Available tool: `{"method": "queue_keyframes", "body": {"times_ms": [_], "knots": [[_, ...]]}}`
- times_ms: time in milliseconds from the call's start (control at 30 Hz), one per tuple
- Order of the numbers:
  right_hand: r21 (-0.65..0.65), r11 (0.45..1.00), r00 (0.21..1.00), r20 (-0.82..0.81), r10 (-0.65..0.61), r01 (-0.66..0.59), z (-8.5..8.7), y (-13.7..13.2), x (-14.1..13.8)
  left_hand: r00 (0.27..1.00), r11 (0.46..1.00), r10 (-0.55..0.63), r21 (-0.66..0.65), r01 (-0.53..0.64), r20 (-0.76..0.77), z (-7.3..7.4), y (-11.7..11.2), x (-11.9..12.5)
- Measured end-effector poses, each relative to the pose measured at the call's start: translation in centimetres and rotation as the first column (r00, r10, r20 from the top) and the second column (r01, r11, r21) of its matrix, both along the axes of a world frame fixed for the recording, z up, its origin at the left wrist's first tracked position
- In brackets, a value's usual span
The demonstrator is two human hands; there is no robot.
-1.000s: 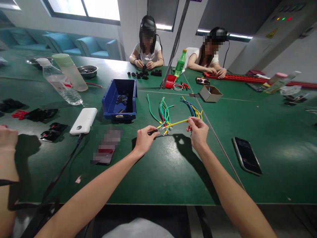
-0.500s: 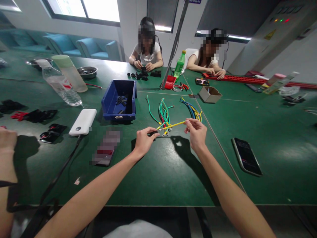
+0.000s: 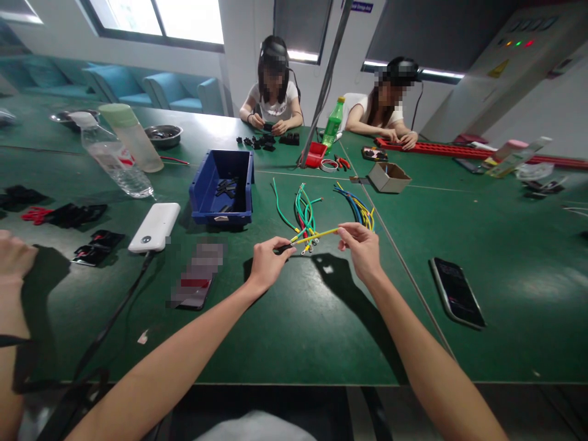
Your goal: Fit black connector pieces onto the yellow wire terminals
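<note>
My left hand (image 3: pixel 268 260) pinches a small black part (image 3: pixel 283 248), whose exact kind I cannot make out. Between finger and thumb my right hand (image 3: pixel 361 245) grips a yellow wire (image 3: pixel 319 236), which runs left to the black part. Whether the wire's end is inside the part or only against it, I cannot tell. Just beyond the hands lies a bunch of green wires (image 3: pixel 303 205) with ring terminals (image 3: pixel 314 242), a red one among them. Blue and yellow wires (image 3: pixel 361 205) lie in another bunch behind my right hand.
A blue bin (image 3: pixel 197 202) with black parts stands to the left, near a white power bank (image 3: pixel 155 228) and two bottles. Phones lie at left (image 3: pixel 197 278) and right (image 3: pixel 458 291). A small carton (image 3: pixel 389 177) sits farther back. Two people work opposite; another person's hand (image 3: pixel 13 257) shows at left.
My right hand has shifted slightly left with the yellow wire, closer to my left hand. The metal tip seen before at the wire's left end is now less visible beside the black part.
</note>
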State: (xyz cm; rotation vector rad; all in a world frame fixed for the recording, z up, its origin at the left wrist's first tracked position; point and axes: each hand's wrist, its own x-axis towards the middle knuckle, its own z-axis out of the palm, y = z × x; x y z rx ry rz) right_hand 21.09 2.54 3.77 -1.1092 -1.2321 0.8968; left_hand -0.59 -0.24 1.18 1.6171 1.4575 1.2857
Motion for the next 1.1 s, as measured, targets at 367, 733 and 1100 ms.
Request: {"method": "queue_keyframes", "body": {"times_ms": [367, 733, 1100], "knots": [[-0.008, 1.0, 1.0, -0.013, 0.015, -0.015, 0.0, -0.08, 0.04, 1.0, 1.0, 0.005, -0.009, -0.005, 0.004, 0.1, -0.1, 0.15], [-0.038, 0.997, 0.997, -0.005, 0.071, -0.071, 0.18, -0.34, -0.09, 0.999, 0.999, -0.017, -0.038, 0.019, 0.044, -0.71, 0.03, 0.12], [-0.149, 0.98, 0.981, -0.16, 0.111, -0.135, -0.73, 0.0, -0.24, 0.998, 0.997, -0.065, -0.039, 0.065, 0.018, -0.3, -0.15, -0.02]]}}
